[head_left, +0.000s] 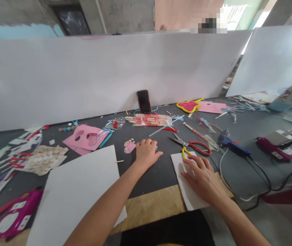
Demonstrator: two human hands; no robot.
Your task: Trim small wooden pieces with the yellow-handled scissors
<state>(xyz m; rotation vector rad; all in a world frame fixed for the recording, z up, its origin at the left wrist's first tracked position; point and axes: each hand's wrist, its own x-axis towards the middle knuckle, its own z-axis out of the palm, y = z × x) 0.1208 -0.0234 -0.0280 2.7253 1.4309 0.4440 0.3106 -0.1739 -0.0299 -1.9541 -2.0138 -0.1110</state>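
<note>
My left hand (147, 155) rests on the dark table with its fingers bent downward and its thumb apart. Small pale pieces (129, 140) and a pink rounded piece (130, 147) lie just left of it. A few more bits show by its thumb; what lies under the palm is hidden. Over a small white board (180, 177) is my right hand (201, 174), fingers spread. Its fingertips are at the yellow handles (184, 152) of a tool whose other end I cannot make out. Scissors (187, 142) with red handles lie open just beyond.
A large white sheet (81, 191) covers the near left. Bundled sticks (149, 119) lie before a propped phone (144, 101). Pink cutouts (85, 136) are at left. Rightward lie a blue glue gun (234, 145), its cables, and a magenta pouch (274, 148). A white partition (97, 75) stands behind.
</note>
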